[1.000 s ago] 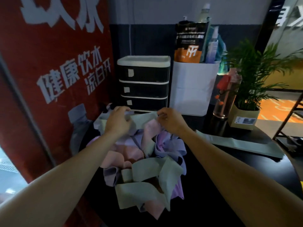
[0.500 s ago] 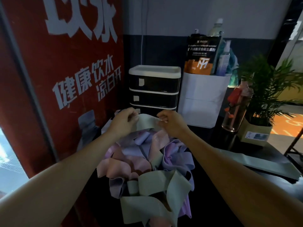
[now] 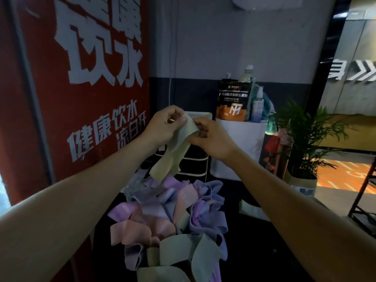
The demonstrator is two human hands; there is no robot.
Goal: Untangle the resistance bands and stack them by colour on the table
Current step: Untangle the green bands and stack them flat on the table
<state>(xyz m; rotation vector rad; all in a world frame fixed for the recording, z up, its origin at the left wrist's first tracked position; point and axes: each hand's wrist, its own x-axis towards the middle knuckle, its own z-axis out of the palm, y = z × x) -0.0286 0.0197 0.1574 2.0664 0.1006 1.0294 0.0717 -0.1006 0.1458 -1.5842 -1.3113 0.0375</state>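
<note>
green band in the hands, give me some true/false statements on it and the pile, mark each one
1. Both hands pinch the green band. True: left hand, right hand.
2. The band is lifted above the pile. True.
3. The pile holds only green bands. False: purple and pink ones too.
4. The table is white. False: it is dark.
5. A potted plant stands to the right. True.

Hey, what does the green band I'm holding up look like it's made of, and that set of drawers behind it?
The green band, pinched by the left hand and right hand, looks like thin matte rubber or latex: it hangs limp and folds softly, though fabric cannot be ruled out. The drawer unit looks like hard plastic: a smooth white frame with dark, slightly glossy drawer fronts.
</note>
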